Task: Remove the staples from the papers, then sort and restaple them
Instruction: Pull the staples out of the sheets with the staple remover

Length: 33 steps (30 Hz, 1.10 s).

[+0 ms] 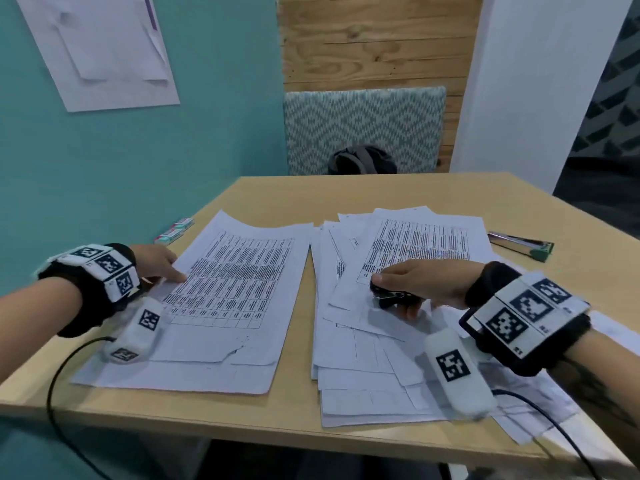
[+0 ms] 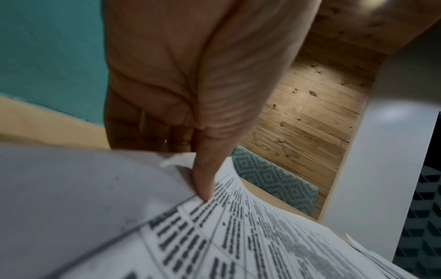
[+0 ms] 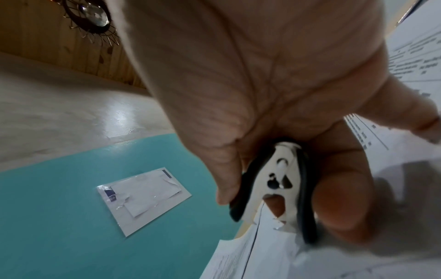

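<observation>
Two lots of printed table sheets lie on the wooden table (image 1: 294,195). The left stack (image 1: 239,292) is fairly neat, with a torn lower edge. My left hand (image 1: 171,271) pinches its left edge; the thumb (image 2: 203,186) lies on top of the paper (image 2: 238,236) and the other fingers curl behind it. The right pile (image 1: 367,344) is fanned out and untidy. My right hand (image 1: 398,292) rests on that pile and grips a black staple remover (image 1: 388,295). In the right wrist view the staple remover (image 3: 278,181) has its metal claws down at a sheet's edge (image 3: 274,251).
A grey and green stapler (image 1: 523,245) lies at the right, beyond the pile. Small staple boxes (image 1: 173,231) sit by the teal wall at the table's left edge. A patterned chair (image 1: 363,129) with a dark backpack (image 1: 362,160) stands behind the table. Cables hang from both wrists.
</observation>
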Each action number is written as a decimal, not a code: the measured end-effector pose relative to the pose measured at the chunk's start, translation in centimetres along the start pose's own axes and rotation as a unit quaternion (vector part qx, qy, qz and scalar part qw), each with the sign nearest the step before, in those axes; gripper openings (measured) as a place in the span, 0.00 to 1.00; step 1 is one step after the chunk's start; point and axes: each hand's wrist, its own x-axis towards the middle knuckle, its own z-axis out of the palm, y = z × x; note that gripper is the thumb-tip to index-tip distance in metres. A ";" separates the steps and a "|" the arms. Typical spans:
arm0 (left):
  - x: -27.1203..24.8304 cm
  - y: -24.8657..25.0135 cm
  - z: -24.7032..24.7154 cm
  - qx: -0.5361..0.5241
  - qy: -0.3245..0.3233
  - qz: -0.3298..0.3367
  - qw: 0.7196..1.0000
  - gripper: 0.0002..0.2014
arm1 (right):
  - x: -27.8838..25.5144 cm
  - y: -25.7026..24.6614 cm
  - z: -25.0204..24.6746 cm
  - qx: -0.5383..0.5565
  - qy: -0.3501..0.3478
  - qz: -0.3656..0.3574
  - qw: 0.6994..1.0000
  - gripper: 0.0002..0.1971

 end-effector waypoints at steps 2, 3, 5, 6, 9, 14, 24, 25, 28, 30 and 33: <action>0.0 -0.3 0.0 0.000 0.019 -0.008 1.000 0.14 | 0.0 0.0 0.0 -0.005 -0.004 0.001 1.000 0.16; 0.0 -0.3 -0.1 0.003 0.032 -0.014 0.999 0.16 | -0.1 0.0 0.0 -0.005 -0.007 0.000 1.000 0.16; -0.5 -0.2 -0.3 0.037 0.061 -0.020 0.997 0.18 | -0.1 -0.1 0.0 -0.007 -0.014 -0.001 1.000 0.17; -0.7 -0.1 -0.3 0.053 0.072 -0.021 0.996 0.18 | -0.1 -0.1 0.0 -0.009 -0.017 -0.001 1.000 0.17; -1.4 0.9 -0.3 0.081 0.090 -0.019 0.992 0.17 | -0.1 -0.1 0.0 -0.011 -0.023 -0.004 1.000 0.18; -4.1 3.4 -1.9 0.176 0.075 -0.025 0.981 0.25 | -0.2 0.0 0.0 0.018 -0.018 -0.006 1.000 0.19; -9.6 19.7 2.2 -0.008 -0.053 0.263 0.963 0.11 | -0.2 0.6 -0.9 0.050 -0.033 0.003 0.998 0.22; -9.0 21.2 3.3 -0.006 -0.077 0.249 0.965 0.13 | -0.1 1.0 -1.0 0.086 -0.033 0.000 0.996 0.21; -6.9 24.3 5.3 0.064 -0.072 0.213 0.972 0.17 | -0.2 1.8 -1.1 0.174 -0.022 -0.004 0.985 0.17; -5.3 25.1 5.9 0.105 -0.052 0.190 0.975 0.21 | -0.4 2.2 -1.0 0.197 -0.023 -0.012 0.980 0.17; -3.6 25.4 6.2 0.111 -0.041 0.173 0.978 0.26 | -0.8 2.3 -1.3 0.188 -0.020 -0.024 0.982 0.18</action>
